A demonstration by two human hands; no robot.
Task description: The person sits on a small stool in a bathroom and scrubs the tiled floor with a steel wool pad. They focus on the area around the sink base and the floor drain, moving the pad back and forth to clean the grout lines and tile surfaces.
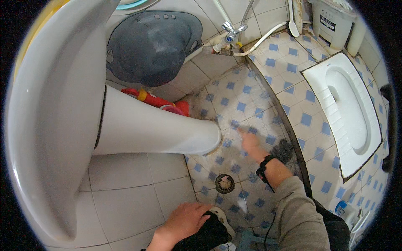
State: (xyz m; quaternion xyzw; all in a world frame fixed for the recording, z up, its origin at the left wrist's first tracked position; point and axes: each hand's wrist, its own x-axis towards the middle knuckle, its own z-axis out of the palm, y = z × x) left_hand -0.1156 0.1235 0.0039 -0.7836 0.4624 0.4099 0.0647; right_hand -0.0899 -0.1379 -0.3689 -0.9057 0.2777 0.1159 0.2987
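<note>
My right hand point(250, 145), blurred, with a black band on the wrist, is low over the wet patterned floor tiles point(241, 107), just right of the foot of the white ceramic sink pedestal point(163, 135). Its fingers point towards the pedestal's base; whether they hold something small cannot be told. My left hand point(190, 218) rests on my dark-clad knee, its fingers together and no object seen in it. A round floor drain point(225, 184) with something pale in it lies between the two hands. Part of my light shoe point(223, 219) shows beside the left hand.
The sink basin point(56, 119) fills the left. A grey plastic basin point(154, 47) leans on the wall above a red and yellow object point(157, 101). Valves point(232, 33) and a white hose are behind. A dark raised edge point(282, 119) borders the squat toilet point(348, 116) area.
</note>
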